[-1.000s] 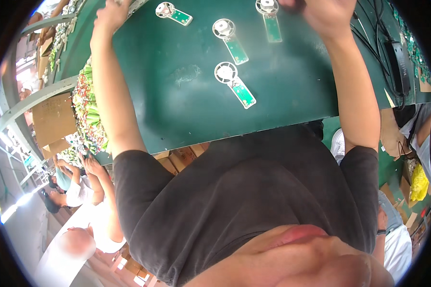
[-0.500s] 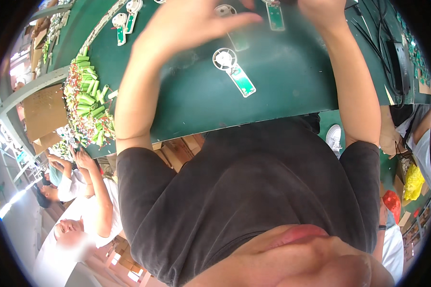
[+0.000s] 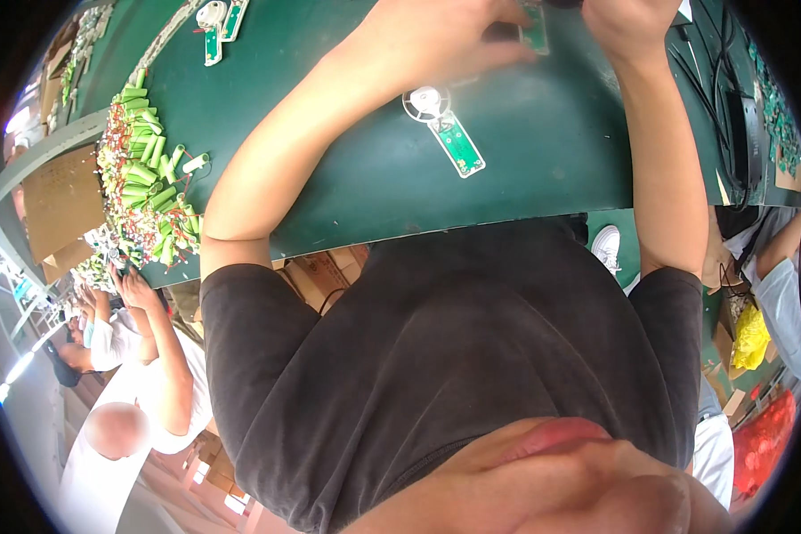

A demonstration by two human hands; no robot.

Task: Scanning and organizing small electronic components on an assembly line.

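Note:
My left hand [image 3: 449,40] reaches over the green table, thumb and fingers apart and somewhat blurred. Its fingertips are close to a green circuit board [image 3: 536,31], and a dark patch shows between them. At the top edge my right hand [image 3: 627,27] is closed; its fingertips are cut off and what it grips is hidden. Something dark lies beside it at the frame's edge. Nearer to me, a circuit board [image 3: 458,147] in a clear strip-shaped frame joins a white spoked round piece [image 3: 425,103]. My left hand partly hangs over that one's far side.
Similar board assemblies [image 3: 212,40] lie at the far left. Green cylindrical cells with wires [image 3: 147,169] are heaped along the left edge. Black cables [image 3: 721,98] and a black power strip [image 3: 750,133] run down the right, beside more circuit boards [image 3: 774,116]. Co-workers sit left.
My left hand has moved right, its fingers coming closer to the board near my right hand. The right hand has shifted slightly right. The view has turned a little.

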